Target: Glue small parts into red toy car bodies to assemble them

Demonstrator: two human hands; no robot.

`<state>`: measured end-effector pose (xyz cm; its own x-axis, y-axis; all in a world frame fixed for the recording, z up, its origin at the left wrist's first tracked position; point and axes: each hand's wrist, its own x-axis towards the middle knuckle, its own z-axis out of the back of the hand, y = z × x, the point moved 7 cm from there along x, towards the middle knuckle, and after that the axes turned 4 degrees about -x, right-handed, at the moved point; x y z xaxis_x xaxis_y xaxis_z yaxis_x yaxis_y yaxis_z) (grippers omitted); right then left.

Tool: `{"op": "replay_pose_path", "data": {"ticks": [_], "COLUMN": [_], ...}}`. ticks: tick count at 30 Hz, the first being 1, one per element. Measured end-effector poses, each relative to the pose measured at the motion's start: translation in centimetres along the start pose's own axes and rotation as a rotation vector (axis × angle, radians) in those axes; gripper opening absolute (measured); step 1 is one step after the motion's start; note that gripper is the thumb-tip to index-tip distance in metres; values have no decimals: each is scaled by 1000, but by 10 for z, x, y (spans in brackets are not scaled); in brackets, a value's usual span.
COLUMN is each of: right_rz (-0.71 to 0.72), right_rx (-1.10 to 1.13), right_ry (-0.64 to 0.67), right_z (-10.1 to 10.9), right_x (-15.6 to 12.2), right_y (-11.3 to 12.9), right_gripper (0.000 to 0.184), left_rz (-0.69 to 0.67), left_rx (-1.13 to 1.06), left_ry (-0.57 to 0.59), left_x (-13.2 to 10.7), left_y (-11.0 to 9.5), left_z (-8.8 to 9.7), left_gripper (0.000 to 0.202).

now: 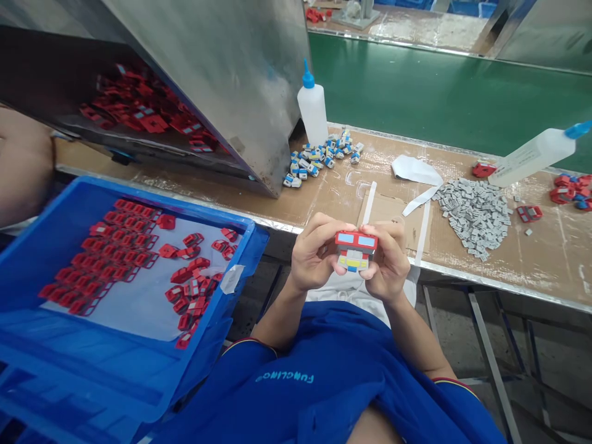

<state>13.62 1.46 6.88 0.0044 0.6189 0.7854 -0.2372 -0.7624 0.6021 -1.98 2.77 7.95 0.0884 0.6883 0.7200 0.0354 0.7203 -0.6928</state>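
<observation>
Both my hands hold one small toy truck cab (355, 250), red on top with light blue windows and a grey and yellow front. My left hand (314, 256) pinches its left side, fingers curled. My right hand (389, 262) grips its right side, fingers wrapped round. The piece sits close to my chest, just in front of the table's metal edge (462, 271). To my left, a blue crate (139, 382) holds several red cab shells (115, 253), some in rows and some loose.
On the cardboard-covered table lie a heap of small grey parts (476, 213), a cluster of blue-and-white parts (319, 157), two white squeeze bottles (313, 108) (536, 154), red pieces (571, 188) at far right and a metal chute (222, 74) with more red parts. Another person's arm (23, 166) shows at left.
</observation>
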Motion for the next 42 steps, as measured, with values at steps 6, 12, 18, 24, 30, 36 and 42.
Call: {"op": "replay_pose_path", "data": {"ticks": [6, 12, 18, 24, 30, 36, 42], "right_rz": [7, 37, 9, 24, -77, -353, -296], "right_rx": [-53, -22, -60, -66, -69, 49, 77], "right_ry": [-11, -7, -16, -8, 23, 71, 106], "right_z": [-4, 1, 6, 2, -4, -10, -7], "right_x": [6, 14, 14, 18, 20, 15, 20], "right_y": [0, -5, -18, -21, -32, -53, -50], "right_gripper": [51, 52, 51, 52, 49, 49, 49], "left_rz": [-8, -33, -15, 33, 76, 251, 212], "left_rx": [-28, -24, -56, -141, -114, -76, -81], "left_ry": [3, 37, 43, 18, -13, 32, 49], "left_x": [4, 11, 15, 14, 18, 21, 26], "left_y": [3, 13, 29, 41, 50, 58, 51], "left_z": [5, 2, -6, -7, -5, -9, -9], "left_gripper": [57, 56, 54, 52, 55, 58, 55]}}
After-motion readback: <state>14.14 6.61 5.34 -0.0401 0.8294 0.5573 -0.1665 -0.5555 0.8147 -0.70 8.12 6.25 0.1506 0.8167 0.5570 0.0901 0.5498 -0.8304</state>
